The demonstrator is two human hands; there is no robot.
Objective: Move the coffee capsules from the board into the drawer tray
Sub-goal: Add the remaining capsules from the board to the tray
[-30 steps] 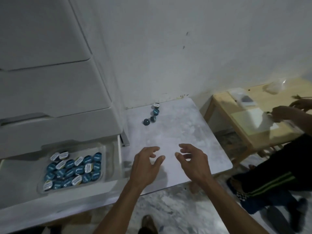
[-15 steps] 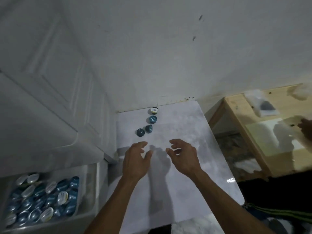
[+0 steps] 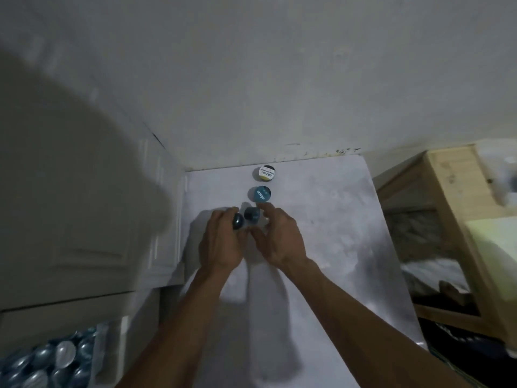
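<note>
On the white marbled board point(image 3: 330, 242), near the wall, stand a capsule with a white and yellow lid point(image 3: 266, 173) and a capsule with a blue lid point(image 3: 260, 194). Just in front of them, my left hand point(image 3: 221, 245) grips a dark teal capsule point(image 3: 238, 221) between fingers and thumb. My right hand point(image 3: 277, 239) curls its index finger and thumb round another dark teal capsule point(image 3: 252, 214) lying on its side. The drawer tray point(image 3: 106, 345) shows at the bottom left, blurred, with several blue and silver capsules point(image 3: 56, 359) in it.
A white drawer cabinet point(image 3: 92, 225) fills the left side, right against the board. The white wall point(image 3: 279, 79) runs behind the board. A low wooden table point(image 3: 450, 208) stands to the right, with a gap between it and the board.
The view has swung up and closer to the board. Both hands moved forward from mid-board to the two nearest capsules and closed round them.
</note>
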